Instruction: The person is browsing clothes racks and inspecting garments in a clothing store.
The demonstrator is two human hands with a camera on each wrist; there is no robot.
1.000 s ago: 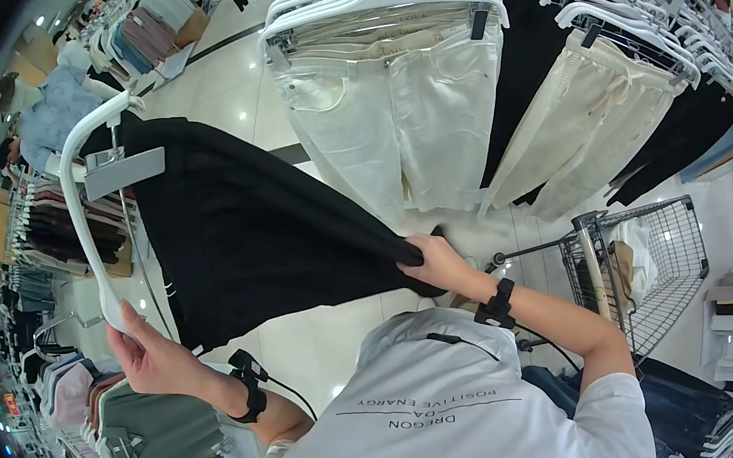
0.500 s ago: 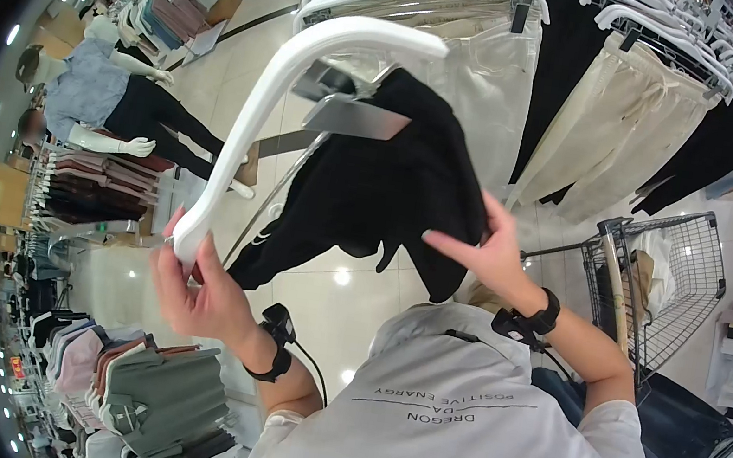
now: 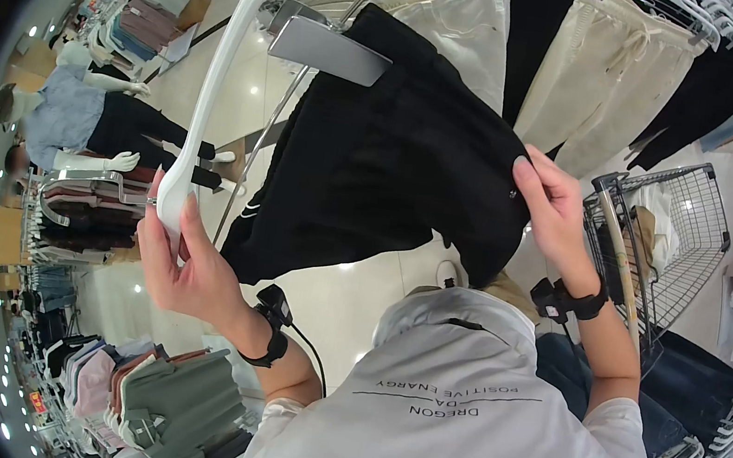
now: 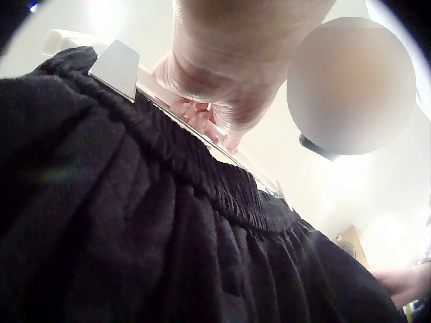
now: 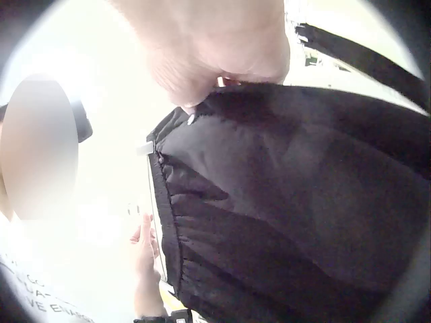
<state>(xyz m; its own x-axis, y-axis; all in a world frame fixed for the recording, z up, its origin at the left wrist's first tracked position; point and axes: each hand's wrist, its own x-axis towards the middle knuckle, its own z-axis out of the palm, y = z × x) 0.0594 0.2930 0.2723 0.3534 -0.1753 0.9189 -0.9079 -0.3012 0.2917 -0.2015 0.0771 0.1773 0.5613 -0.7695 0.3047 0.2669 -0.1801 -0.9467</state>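
A pair of black pants [image 3: 387, 148] with a gathered elastic waistband [image 4: 222, 178] is clipped to a white hanger [image 3: 207, 94]. My left hand [image 3: 205, 277] grips the hanger near its middle, by the metal hook [image 3: 78, 179]. One silver clip [image 3: 331, 49] shows large at the far end of the waistband. Out to the right, my right hand [image 3: 561, 214] pinches the side of the pants, thumb on top and the other fingers partly hidden behind the cloth. In the right wrist view, the waistband runs down the left side of the fabric.
Racks of cream pants [image 3: 599, 74] on white hangers stand ahead. A wire shopping cart [image 3: 683, 245] with clothes in it is at my right. Green and pink shirts [image 3: 182, 405] hang at the lower left, and a dressed mannequin [image 3: 73, 117] is farther left.
The hanger has swung up and inward from the left, then shifted slightly left. My right hand let go of the lower part, moved up and right, and now pinches the cloth's side.
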